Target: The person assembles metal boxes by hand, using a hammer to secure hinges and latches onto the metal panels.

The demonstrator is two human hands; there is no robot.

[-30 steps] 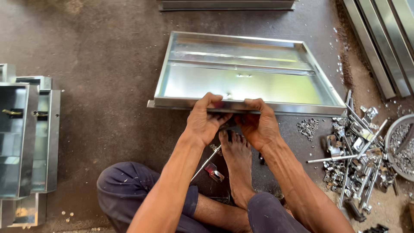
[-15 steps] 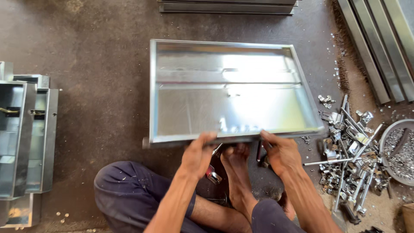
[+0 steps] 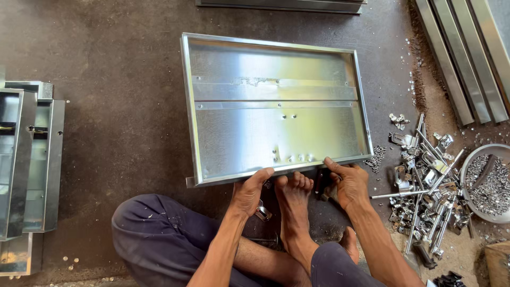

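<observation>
I see a shallow rectangular tray (image 3: 276,106) of shiny galvanised sheet metal lying open side up on the dark floor (image 3: 117,79), in the middle of the view, its near long edge just in front of my crossed legs. It has low folded walls all round, a flat strip riveted lengthwise across the upper half, and a few small holes and rivets, most in a row near the near edge. The metal is bright, with a blurred glare across the middle.

My left hand (image 3: 249,192) grips the near rim, thumb laid over the top edge, fingers curled beneath. My right hand (image 3: 348,183) clasps the same rim farther right, near the near right corner, thumb on the edge. My bare foot (image 3: 294,199) sits between the hands, toes touching or just under the rim; I cannot tell which.

Right of the tray, near its right corner, lies a heap of small metal fittings (image 3: 427,180), and beside that a round bowl (image 3: 486,183) of screws. At the floor's left edge stand stacked metal frames (image 3: 32,159); long channels (image 3: 467,53) lie at the far right corner.
</observation>
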